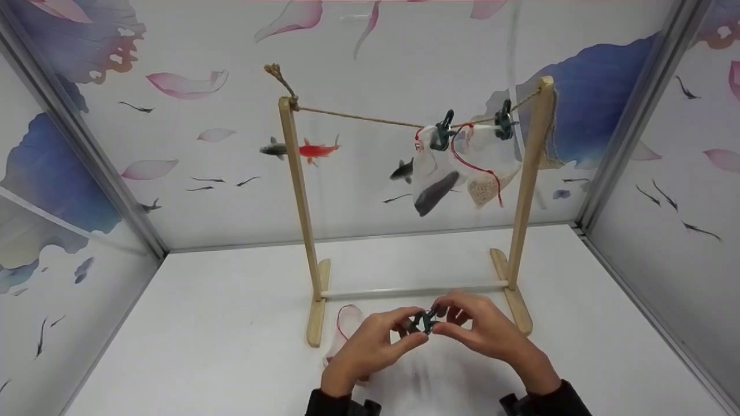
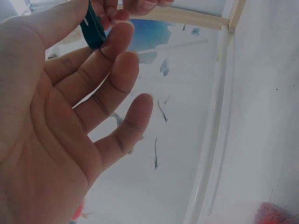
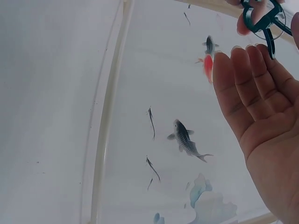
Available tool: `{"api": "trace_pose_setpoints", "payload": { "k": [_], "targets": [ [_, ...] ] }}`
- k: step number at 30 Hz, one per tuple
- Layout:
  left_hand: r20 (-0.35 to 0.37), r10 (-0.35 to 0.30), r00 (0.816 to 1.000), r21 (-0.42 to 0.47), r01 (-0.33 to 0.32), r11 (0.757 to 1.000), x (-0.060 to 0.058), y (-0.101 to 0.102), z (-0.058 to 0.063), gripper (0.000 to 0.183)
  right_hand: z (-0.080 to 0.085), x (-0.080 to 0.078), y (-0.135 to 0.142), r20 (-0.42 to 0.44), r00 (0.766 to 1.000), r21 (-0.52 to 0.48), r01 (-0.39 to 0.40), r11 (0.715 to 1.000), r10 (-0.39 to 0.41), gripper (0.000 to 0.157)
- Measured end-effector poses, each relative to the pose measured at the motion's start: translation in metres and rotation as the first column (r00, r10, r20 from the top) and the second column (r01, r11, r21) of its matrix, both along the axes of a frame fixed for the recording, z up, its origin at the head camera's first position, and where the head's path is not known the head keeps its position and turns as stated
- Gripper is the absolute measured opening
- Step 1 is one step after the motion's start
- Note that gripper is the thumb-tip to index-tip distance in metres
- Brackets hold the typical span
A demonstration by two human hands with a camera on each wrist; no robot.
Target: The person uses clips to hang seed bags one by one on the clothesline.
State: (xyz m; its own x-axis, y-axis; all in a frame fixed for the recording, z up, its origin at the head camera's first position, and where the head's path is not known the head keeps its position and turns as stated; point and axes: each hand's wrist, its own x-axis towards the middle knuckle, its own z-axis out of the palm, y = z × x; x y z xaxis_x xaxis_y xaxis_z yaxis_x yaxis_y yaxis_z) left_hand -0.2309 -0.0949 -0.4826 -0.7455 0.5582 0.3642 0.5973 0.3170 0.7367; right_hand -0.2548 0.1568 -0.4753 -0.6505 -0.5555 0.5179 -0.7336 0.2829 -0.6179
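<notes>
Both hands hold a dark green spring clip [image 1: 426, 322] in front of the wooden stand, above the white table. My left hand [image 1: 378, 344] pinches one side of the clip between thumb and fingers; its other fingers are loosely bent in the left wrist view. From the other side, thumb and fingers of my right hand [image 1: 485, 330] pinch the clip's handles, which spread apart in the right wrist view [image 3: 270, 28]. A sheer pouch with a red cord [image 1: 348, 316] lies on the table, partly hidden behind my left hand and forearm.
A wooden stand [image 1: 303, 214] carries a rope [image 1: 358, 118] between two posts. Two green clips [image 1: 444, 132] hold sheer pouches on its right half: one with dark contents [image 1: 436, 193], one with pale grains [image 1: 488, 186]. Printed panels enclose the table [image 1: 219, 323] behind and at both sides.
</notes>
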Motion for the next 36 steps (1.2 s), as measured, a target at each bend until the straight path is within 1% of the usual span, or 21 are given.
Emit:
{"api": "trace_pose_setpoints", "payload": {
  "k": [4,7,9,11,12,14,15,17,19,21,23,26,28,30,32,33,35,36],
  "targets": [
    [-0.040,0.017,0.999,0.023,-0.016,1.000,-0.001,0.000,-0.001,0.043,0.000,0.000,0.000,-0.038,0.999,-0.029,0.026,0.999,-0.027,0.026],
    [-0.074,0.055,0.996,0.032,-0.052,0.998,-0.003,-0.002,0.000,0.043,0.001,-0.001,0.001,-0.071,0.995,-0.049,0.064,0.997,-0.068,0.025],
    [-0.081,0.099,0.992,0.031,-0.097,0.995,-0.003,-0.005,0.001,0.043,0.002,-0.002,0.002,-0.087,0.992,-0.061,0.089,0.994,-0.094,0.024],
    [-0.091,0.154,0.984,0.018,-0.153,0.988,-0.003,-0.008,0.002,0.044,0.003,-0.002,0.003,-0.099,0.988,-0.069,0.111,0.991,-0.117,0.023],
    [-0.101,0.187,0.977,0.010,-0.187,0.982,-0.003,-0.010,0.003,0.043,0.004,-0.002,0.003,-0.103,0.986,-0.074,0.120,0.990,-0.127,0.023],
    [-0.132,0.266,0.955,-0.010,-0.270,0.963,-0.003,-0.014,0.003,0.041,0.004,-0.002,0.003,-0.112,0.984,-0.084,0.130,0.988,-0.139,0.022],
    [-0.152,0.311,0.938,-0.021,-0.317,0.948,-0.003,-0.015,0.002,0.040,0.004,-0.003,0.003,-0.118,0.983,-0.088,0.133,0.987,-0.143,0.022],
    [-0.192,0.402,0.895,-0.034,-0.416,0.909,-0.004,-0.019,0.000,0.036,0.004,-0.004,0.004,-0.130,0.981,-0.094,0.130,0.987,-0.142,0.021],
    [-0.213,0.487,0.847,-0.043,-0.506,0.862,-0.005,-0.022,-0.003,0.033,0.004,-0.004,0.004,-0.135,0.981,-0.096,0.126,0.987,-0.138,0.020],
    [-0.206,0.559,0.803,-0.063,-0.581,0.812,-0.005,-0.025,-0.005,0.033,0.003,-0.005,0.004,-0.135,0.982,-0.098,0.119,0.988,-0.131,0.019],
    [-0.189,0.620,0.762,-0.093,-0.642,0.761,-0.004,-0.028,-0.008,0.033,0.003,-0.005,0.004,-0.137,0.982,-0.100,0.115,0.988,-0.128,0.018],
    [-0.163,0.705,0.690,-0.143,-0.723,0.676,-0.004,-0.032,-0.012,0.025,0.002,-0.005,0.003,-0.148,0.981,-0.102,0.108,0.989,-0.123,0.018],
    [-0.150,0.754,0.640,-0.165,-0.768,0.619,-0.005,-0.036,-0.016,0.019,0.001,-0.005,0.003,-0.157,0.980,-0.100,0.108,0.989,-0.123,0.018],
    [-0.128,0.794,0.594,-0.185,-0.801,0.570,-0.006,-0.039,-0.020,0.016,0.001,-0.005,0.003,-0.161,0.979,-0.096,0.110,0.989,-0.125,0.018],
    [-0.103,0.823,0.559,-0.208,-0.821,0.532,-0.007,-0.042,-0.024,0.017,0.001,-0.005,0.003,-0.164,0.978,-0.092,0.113,0.989,-0.127,0.018],
    [-0.089,0.832,0.547,-0.225,-0.825,0.518,-0.007,-0.043,-0.025,0.018,0.001,-0.005,0.004,-0.164,0.978,-0.092,0.115,0.989,-0.129,0.018],
    [-0.068,0.845,0.530,-0.255,-0.828,0.499,-0.007,-0.045,-0.028,0.021,0.001,-0.005,0.004,-0.166,0.977,-0.092,0.119,0.989,-0.133,0.018],
    [-0.061,0.848,0.526,-0.269,-0.827,0.493,-0.007,-0.046,-0.028,0.021,0.000,-0.005,0.004,-0.169,0.976,-0.093,0.120,0.988,-0.134,0.019]
  ]
}}
